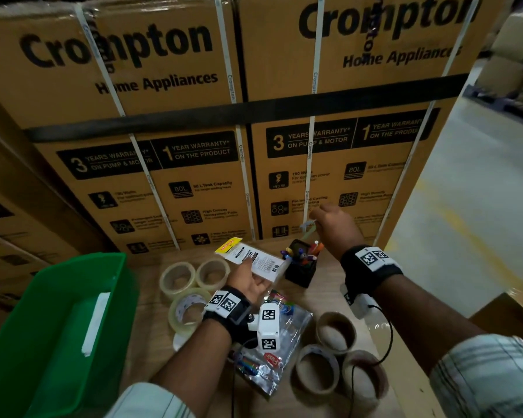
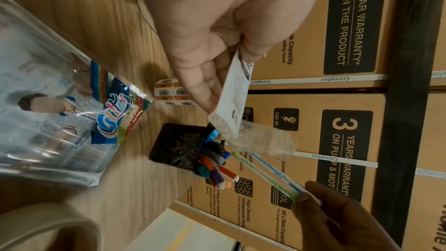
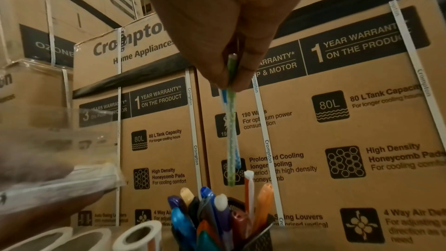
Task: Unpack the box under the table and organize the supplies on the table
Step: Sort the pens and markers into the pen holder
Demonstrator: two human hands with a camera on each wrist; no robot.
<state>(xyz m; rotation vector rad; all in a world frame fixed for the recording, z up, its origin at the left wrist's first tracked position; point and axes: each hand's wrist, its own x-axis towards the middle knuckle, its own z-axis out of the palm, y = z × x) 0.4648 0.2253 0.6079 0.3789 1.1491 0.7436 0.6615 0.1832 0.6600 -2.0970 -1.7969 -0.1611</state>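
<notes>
Stacked brown cardboard cartons (image 1: 194, 116) printed "Crompton Home Appliances" stand behind the wooden table (image 1: 375, 342). The left hand (image 1: 248, 282) grips a white printed card pack (image 1: 254, 257) beside the black mesh pen holder (image 1: 301, 271). The right hand (image 3: 224, 26) pinches two thin glitter refills, green and blue (image 3: 231, 131), long axis vertical, tips pointing down above the holder.

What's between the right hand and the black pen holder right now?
Only the two thin glitter refills, green and blue, pinched by the right hand and hanging tip-down above the pen holder. Their lower ends sit just over the pens. Clearest in the right wrist view.
</notes>
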